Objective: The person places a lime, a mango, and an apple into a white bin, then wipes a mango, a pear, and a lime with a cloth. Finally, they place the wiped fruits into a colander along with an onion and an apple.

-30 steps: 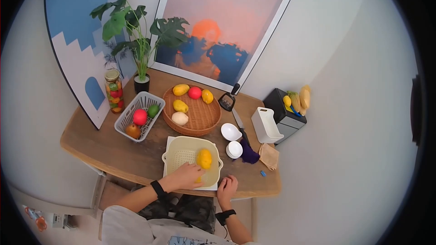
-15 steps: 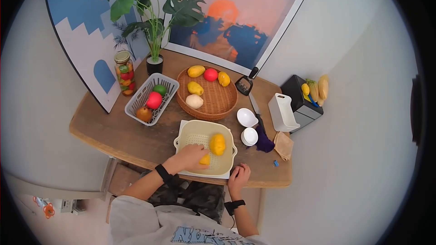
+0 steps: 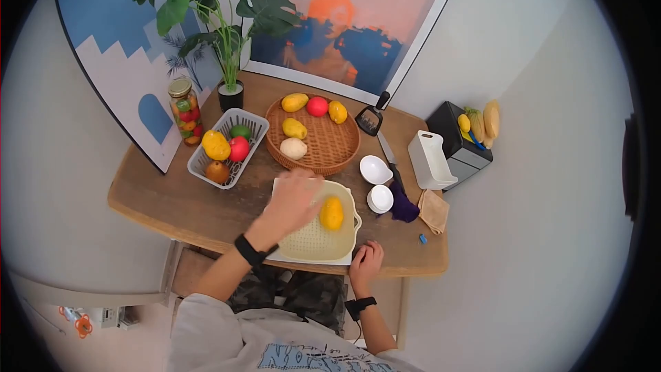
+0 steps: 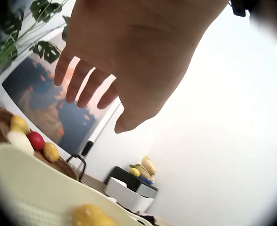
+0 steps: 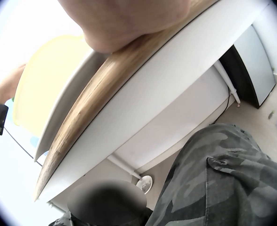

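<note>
The left hand (image 3: 292, 203) hovers over the cream colander (image 3: 310, 246), its fingers loose and apart with nothing between them in the left wrist view. One yellow fruit (image 3: 332, 213) lies in that colander, to the right of the hand. In the grey basket (image 3: 237, 178), a yellow fruit (image 3: 216, 145) sits beside a red fruit (image 3: 239, 149), a brown pear (image 3: 217, 172) and a green fruit (image 3: 240, 132). The right hand (image 3: 367, 260) rests at the table's front edge, right of the colander, holding nothing visible.
A round wicker tray (image 3: 323, 141) with several fruits stands behind the colander. White bowls (image 3: 375, 170), a knife (image 3: 387, 148), a purple cloth (image 3: 403, 207) and a white bin (image 3: 430, 162) are to the right. A glass jar (image 3: 186, 114) and a potted plant (image 3: 231, 95) stand back left.
The yellow fruit that was under the left hand in the colander is gone from there, and one now lies in the grey basket. The left hand is raised, empty. The right hand stays put.
</note>
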